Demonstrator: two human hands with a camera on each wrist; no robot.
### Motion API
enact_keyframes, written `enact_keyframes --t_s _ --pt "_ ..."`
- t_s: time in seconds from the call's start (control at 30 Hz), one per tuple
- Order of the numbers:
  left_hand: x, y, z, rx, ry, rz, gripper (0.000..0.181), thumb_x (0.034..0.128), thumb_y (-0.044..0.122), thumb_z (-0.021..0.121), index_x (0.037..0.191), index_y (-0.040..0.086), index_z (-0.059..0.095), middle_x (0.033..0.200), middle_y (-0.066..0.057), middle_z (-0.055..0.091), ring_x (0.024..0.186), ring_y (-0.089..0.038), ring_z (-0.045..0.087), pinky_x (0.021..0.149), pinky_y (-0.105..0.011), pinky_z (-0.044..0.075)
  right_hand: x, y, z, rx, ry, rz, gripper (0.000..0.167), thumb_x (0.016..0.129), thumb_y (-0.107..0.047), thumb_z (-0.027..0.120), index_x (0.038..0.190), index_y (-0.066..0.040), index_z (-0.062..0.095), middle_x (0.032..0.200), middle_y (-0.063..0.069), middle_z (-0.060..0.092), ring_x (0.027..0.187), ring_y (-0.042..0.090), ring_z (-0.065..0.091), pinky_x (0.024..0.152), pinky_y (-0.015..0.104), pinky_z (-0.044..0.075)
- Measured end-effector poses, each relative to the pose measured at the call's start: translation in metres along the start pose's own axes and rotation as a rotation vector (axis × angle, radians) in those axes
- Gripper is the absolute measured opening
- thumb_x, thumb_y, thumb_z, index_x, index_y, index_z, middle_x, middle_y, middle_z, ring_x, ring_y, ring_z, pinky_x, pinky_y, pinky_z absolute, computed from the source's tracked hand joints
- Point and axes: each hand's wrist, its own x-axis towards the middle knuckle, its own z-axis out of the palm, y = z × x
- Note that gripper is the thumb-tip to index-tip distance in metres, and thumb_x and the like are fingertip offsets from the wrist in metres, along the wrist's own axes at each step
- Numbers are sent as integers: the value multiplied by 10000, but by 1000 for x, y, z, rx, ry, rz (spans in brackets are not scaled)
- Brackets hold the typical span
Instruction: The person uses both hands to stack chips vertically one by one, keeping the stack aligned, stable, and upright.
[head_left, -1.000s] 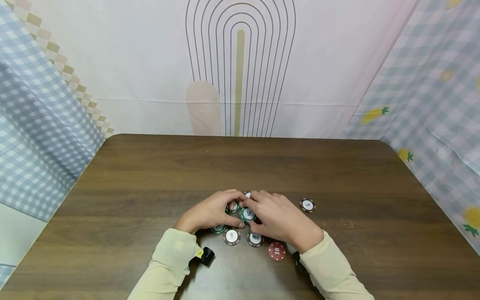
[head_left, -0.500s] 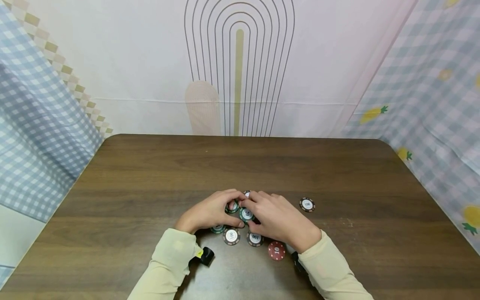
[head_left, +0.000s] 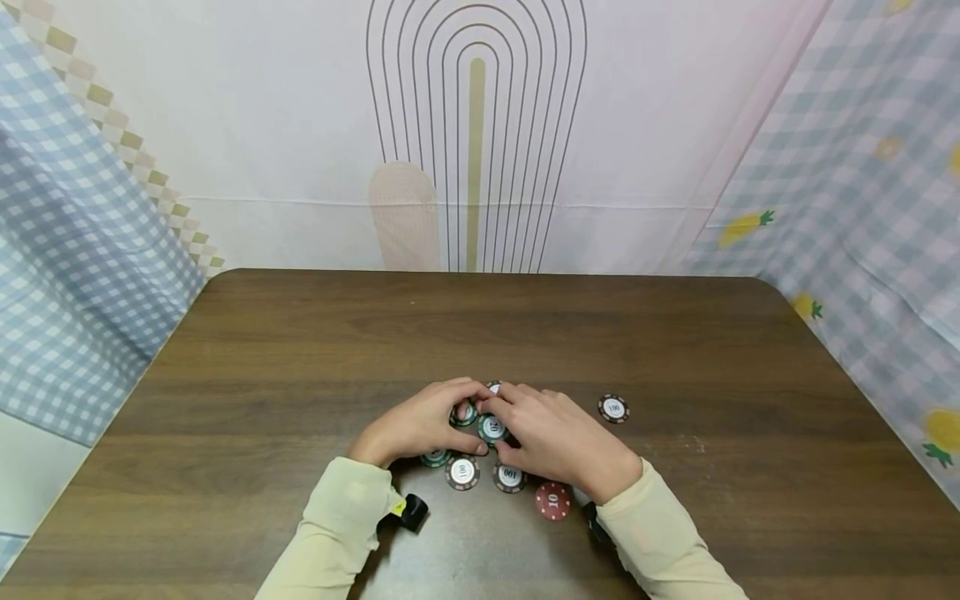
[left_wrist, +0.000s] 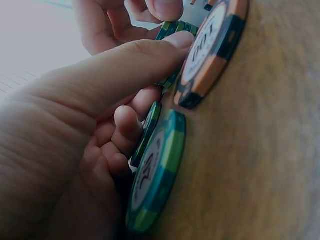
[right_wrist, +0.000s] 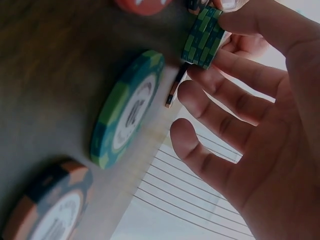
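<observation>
The left hand (head_left: 431, 421) and the right hand (head_left: 562, 433) meet with thumbs and fingers curled round a stack of green chips (head_left: 492, 427), gripping it between them. Beyond the far edge of the wooden table (head_left: 300, 350) hangs a white cloth (head_left: 300, 125) printed with arches; checked cloths, one past the left edge (head_left: 75, 192), one past the right (head_left: 862, 167), flank it. The stack sits well short of the far edge, about midway between the left and right edges. Round it lie single chips: two partly hidden green ones, (head_left: 435, 457) by the left hand; a red chip (head_left: 552, 501) marked 10 below the right hand; two dark chips marked 100 on the near side; a third, partly covered, beyond the fingertips; and a dark chip (head_left: 613, 408) apart, toward the right edge.
</observation>
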Motion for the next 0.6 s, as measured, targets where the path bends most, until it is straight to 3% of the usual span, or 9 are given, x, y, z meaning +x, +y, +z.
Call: enact_keyframes --t_s 0.2,0.43,0.6 --pt "2 0 1 -15 2 4 540 863 252 894 1332 129 656 1174 55 637 1052 -118 568 978 -351 474 -3 6 -8 51 -49 63 522 923 -361 803 1374 -128 678 1217 47 665 1063 216 679 804 466 602" --pt "1 0 0 -10 -9 -8 498 870 254 888 1308 164 671 1155 62 635 1023 -106 572 943 -332 487 -8 14 -23 83 -76 150 494 915 -382 829 1323 -146 684 1196 43 640 1048 215 665 793 507 588" --pt "-1 0 -1 -11 -15 -8 453 878 266 882 1281 191 690 1156 65 630 1002 -120 557 913 -327 483 -15 24 -32 95 -68 192 524 915 -339 837 1367 -132 674 1203 38 640 911 158 630 754 427 574"
